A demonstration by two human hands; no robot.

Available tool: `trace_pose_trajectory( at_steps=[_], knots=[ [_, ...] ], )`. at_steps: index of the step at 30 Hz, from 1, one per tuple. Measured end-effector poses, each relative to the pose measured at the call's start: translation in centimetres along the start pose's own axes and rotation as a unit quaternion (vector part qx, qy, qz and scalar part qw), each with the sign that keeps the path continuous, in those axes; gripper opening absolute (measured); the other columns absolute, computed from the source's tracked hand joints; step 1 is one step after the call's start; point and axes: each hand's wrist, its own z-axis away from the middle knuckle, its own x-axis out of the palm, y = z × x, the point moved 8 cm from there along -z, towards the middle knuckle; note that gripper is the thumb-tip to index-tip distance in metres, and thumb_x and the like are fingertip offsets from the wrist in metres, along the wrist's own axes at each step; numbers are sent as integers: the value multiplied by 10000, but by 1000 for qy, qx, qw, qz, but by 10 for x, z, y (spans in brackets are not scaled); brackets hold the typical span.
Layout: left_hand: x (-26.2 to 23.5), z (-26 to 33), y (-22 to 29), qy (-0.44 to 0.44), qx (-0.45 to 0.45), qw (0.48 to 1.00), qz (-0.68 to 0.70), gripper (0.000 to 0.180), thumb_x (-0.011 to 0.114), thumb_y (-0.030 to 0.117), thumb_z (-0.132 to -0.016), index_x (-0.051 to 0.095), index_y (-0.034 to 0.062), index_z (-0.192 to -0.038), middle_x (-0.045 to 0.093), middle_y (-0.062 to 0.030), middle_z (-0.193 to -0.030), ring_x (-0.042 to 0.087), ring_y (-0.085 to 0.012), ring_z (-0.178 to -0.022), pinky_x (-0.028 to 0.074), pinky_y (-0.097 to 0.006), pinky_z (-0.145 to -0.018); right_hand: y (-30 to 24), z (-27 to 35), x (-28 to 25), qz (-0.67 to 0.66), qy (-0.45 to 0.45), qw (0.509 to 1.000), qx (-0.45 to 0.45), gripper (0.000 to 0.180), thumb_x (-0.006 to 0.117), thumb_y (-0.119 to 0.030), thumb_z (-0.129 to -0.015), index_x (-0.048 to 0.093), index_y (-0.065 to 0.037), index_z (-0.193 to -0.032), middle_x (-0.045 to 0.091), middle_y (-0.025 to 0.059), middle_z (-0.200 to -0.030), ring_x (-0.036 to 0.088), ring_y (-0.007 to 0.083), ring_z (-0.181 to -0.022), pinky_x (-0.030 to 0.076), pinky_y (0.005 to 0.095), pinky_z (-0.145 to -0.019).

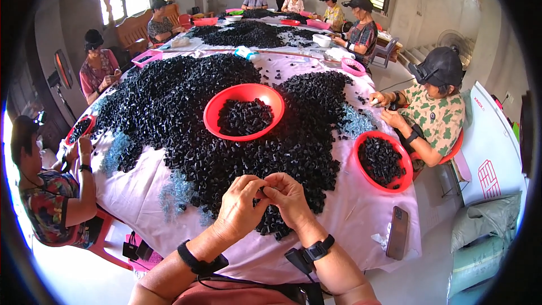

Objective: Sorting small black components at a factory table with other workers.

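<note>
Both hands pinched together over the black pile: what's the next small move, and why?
Probably press the small black piece fully together, then drop it into the red bowl. Left hand and right hand meet fingertip to fingertip on it, above the heap of black pieces; that bowl already holds similar pieces.

Counts around the long bench point(141, 192)

Two hands, the left hand point(240, 209) and the right hand point(291, 197), belong to the wearer. Three red bowls hold black pieces: one in the middle point(244, 112), one at the right point(384, 161), one at the far left point(80, 129). One phone point(397, 232) lies near the edge. Nine other people sit or stand around. The small black pieces point(169, 107) are too many to count.
</note>
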Motion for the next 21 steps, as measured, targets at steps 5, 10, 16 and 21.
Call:
trace_pose_trajectory(
  at_steps=[5, 10, 16, 21],
  knots=[
    [7, 5, -2, 33, 24, 999, -17, 410, 780, 16, -658, 622, 29, -1036, 640, -124, -980, 646, -300, -833, 532, -383, -733, 7, -3, -3, -69, -13, 998, -2, 186, 671, -40, -905, 592, -18, -1071, 660, 80, -991, 689, 187, -894, 581, 295, -809],
    [10, 5, -1, 48, 27, 998, -18, 414, 768, 3, -661, 614, 41, -1044, 640, -109, -984, 646, -280, -820, 518, -392, -783, 9, -3, -5, -98, -5, 995, -5, 191, 676, -41, -900, 595, -20, -1072, 670, 85, -996, 687, 181, -893, 581, 294, -800],
    [11, 7, -4, 38, 10, 999, -29, 403, 764, 27, -682, 625, 69, -1058, 642, -75, -989, 645, -264, -890, 411, -500, -1005, 6, -2, -6, -99, 4, 995, 28, 201, 665, -49, -910, 595, -15, -1095, 686, 92, -977, 693, 190, -890, 587, 300, -783],
    [8, 5, -5, 27, 13, 999, -21, 394, 754, 40, -701, 629, 76, -1073, 647, -73, -1014, 647, -268, -923, 384, -518, -1039, 2, 1, -2, -79, 10, 996, 40, 208, 651, -49, -920, 592, -5, -1114, 691, 89, -969, 700, 201, -890, 591, 305, -776]
  ],
)
